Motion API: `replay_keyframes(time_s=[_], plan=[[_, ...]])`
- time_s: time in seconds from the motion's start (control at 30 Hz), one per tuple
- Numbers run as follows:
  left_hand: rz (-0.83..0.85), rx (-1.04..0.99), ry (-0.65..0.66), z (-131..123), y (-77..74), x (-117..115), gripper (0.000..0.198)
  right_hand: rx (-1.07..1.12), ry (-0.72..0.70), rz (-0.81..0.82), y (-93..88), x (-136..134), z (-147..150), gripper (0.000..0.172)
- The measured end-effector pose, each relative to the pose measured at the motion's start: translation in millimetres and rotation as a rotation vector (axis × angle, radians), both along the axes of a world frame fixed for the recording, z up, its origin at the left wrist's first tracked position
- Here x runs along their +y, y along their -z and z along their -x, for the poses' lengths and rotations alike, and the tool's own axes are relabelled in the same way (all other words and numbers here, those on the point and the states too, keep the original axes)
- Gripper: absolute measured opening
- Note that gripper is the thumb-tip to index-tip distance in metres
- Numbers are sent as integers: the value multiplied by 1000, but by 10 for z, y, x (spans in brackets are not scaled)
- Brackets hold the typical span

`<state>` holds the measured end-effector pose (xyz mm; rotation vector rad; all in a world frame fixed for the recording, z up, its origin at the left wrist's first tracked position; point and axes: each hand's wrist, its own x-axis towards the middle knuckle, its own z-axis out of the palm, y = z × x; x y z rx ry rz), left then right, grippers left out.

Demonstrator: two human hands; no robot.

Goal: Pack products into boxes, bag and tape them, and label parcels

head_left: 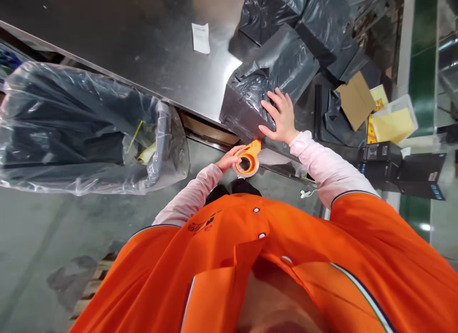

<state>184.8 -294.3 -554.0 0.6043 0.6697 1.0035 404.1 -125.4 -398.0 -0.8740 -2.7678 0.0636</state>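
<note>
The left hand (229,159) grips an orange tape dispenser (248,161) at twelve o'clock, while the right hand (281,116), fingers spread wide, steadies a black plastic-wrapped parcel (246,106) at one o'clock on the steel table (125,51).

The left hand (229,158) is wrapped over the tape dispenser (253,154), and those fingers hide part of the orange body! Under the right hand (281,117), the black plastic parcel (246,104) gives nothing away: its contents are hidden by the wrap. Beyond that hand, the parcel pile (304,23) runs off the top edge. Left of the left hand, the clear sack (89,132) is cut off, its insides murky. And the paper slip (201,38), far past both hands? Too small to read!
</note>
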Motion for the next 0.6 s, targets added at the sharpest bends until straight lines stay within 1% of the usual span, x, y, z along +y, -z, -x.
replay_keyframes(time_s=[0.1,0.17,0.27,0.33,0.4,0.43,0.47,0.53,0.57,0.6], plan=[[31,-138,42,-93,-114,-67,80,1,2,2,10,17,-26,92],[48,-212,71,-88,-189,-64,73,-5,5,-5,19,26,-41,93],[27,-216,103,-2,-265,1,73,-19,12,-4,22,24,-46,93],[22,-94,102,59,-292,63,81,-21,20,6,14,17,-34,92],[-14,161,103,47,-324,96,88,-11,25,15,1,12,-11,91],[-71,316,150,-9,-349,89,89,-2,24,17,-5,10,2,91],[-143,455,234,-105,-384,62,87,7,19,16,-11,8,14,91],[-297,670,487,-399,-474,-35,81,24,8,2,-16,-4,24,92],[-354,729,601,-568,-526,-88,80,29,6,-6,-13,-15,20,92],[-386,772,671,-723,-580,-127,80,35,10,-14,-4,-27,10,92]])
